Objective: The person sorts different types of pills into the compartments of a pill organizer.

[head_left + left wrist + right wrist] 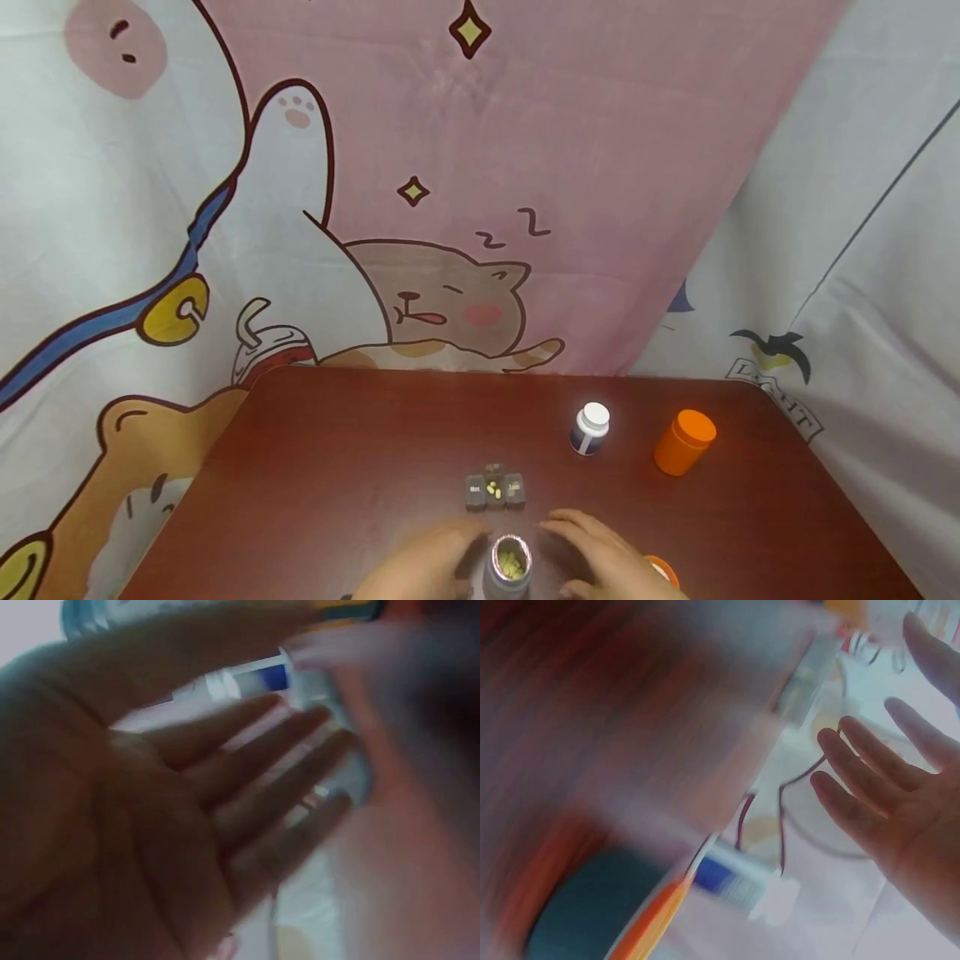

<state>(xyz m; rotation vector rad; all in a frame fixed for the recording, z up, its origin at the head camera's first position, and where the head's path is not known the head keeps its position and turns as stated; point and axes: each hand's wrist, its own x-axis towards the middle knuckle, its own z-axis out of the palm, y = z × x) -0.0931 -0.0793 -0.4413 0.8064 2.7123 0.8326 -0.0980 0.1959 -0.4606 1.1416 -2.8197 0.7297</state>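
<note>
A lidless bottle (507,570) with a torn foil rim stands at the table's near edge, yellow-green pills (511,564) showing inside. My left hand (431,560) is beside it on the left, fingers spread and fairly straight in the left wrist view. On the other side, my right hand (606,557) is apart from the bottle, its relaxed fingers holding nothing in the right wrist view. Just beyond the bottle lies a small grey pill organizer (476,493). Its middle lid is flipped up, and several yellowish pills (493,489) sit in that compartment.
Farther back on the brown table (352,450) stand a white capped bottle (590,428) with a dark label and an orange bottle (683,443). An orange-rimmed round cap (665,571) is partly hidden behind my right hand. A printed curtain (600,167) hangs behind the table.
</note>
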